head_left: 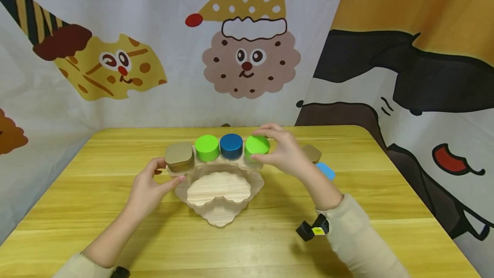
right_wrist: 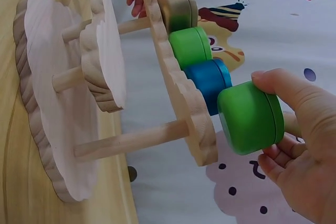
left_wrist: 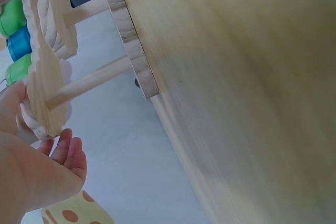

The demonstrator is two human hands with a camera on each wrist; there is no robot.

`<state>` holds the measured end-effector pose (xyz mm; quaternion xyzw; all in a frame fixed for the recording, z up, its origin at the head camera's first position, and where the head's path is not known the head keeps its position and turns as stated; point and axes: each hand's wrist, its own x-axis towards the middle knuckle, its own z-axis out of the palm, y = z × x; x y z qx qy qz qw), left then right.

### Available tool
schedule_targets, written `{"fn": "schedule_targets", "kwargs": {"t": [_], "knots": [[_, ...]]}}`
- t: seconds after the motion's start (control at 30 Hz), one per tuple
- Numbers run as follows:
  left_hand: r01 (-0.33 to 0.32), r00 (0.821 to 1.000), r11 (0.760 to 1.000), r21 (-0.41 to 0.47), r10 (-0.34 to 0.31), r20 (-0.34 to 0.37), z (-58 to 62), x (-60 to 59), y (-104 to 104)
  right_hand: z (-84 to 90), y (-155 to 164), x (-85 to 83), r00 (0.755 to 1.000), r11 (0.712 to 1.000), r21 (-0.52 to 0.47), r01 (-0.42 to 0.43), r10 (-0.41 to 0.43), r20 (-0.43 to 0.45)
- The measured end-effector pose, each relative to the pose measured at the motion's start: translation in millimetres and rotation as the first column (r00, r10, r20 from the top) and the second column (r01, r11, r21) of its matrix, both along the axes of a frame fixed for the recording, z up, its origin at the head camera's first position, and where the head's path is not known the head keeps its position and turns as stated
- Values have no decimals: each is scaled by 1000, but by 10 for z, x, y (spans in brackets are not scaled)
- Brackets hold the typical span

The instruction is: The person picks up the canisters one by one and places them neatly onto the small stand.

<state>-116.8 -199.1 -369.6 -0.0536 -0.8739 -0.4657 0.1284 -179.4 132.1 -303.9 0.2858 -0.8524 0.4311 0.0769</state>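
A tiered wooden display stand [head_left: 218,191] with scalloped shelves on round posts stands on the table. Along its top shelf [right_wrist: 181,85] sit a gold tin [head_left: 179,156], a green tin [head_left: 207,148] and a blue tin [head_left: 231,146]. My right hand [head_left: 283,151] grips a second green tin [right_wrist: 249,118] between thumb and fingers, close over the shelf's right end and beside the blue tin. At the opposite end, my left hand [head_left: 144,190] holds the edge of the top shelf next to the gold tin, its fingers [left_wrist: 62,148] bent at the shelf's end.
On the table [head_left: 366,192], behind my right forearm, are a gold item [head_left: 311,153] and a light blue item [head_left: 326,170], both partly covered by the arm. A printed cloth [head_left: 154,7] with cartoon figures hangs behind the table's far edge.
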Motion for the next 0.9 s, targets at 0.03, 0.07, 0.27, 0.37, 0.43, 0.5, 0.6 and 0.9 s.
{"fn": "schedule_targets", "kwargs": {"t": [0.03, 0.07, 0.27, 0.37, 0.43, 0.5, 0.6, 0.9], "knots": [[0, 1000, 1000, 0, 0, 2, -2, 0, 0, -6, -10, -2, 1000, 1000, 4, -1, 1, 2], [0, 1000, 1000, 1, 0, 4, -3, 1, -1, -14, -18, -4, 1000, 1000, 9, 0, 0, 4], [0, 1000, 1000, 0, 0, 12, -3, 4, 0, -54, -42, -19, 1000, 999, 44, 8, -8, 12], [0, 1000, 1000, 3, -1, 14, -1, 6, 1, -70, -48, -29, 1000, 998, 57, 10, -10, 11], [-1, 1000, 1000, 3, 1, 16, 2, 6, 2, -83, -49, -37, 1000, 998, 59, 9, -10, 12], [-2, 1000, 1000, 3, 2, 18, 6, 7, 5, -94, -47, -44, 1000, 998, 65, 12, -13, 13], [1, 1000, 1000, 6, -1, 18, 11, 5, 7, -106, -41, -51, 1000, 997, 70, 19, -20, 15], [-3, 1000, 1000, -2, 3, 14, -7, 1, 7, -144, -34, -65, 999, 996, 87, 34, -35, 5]]}}
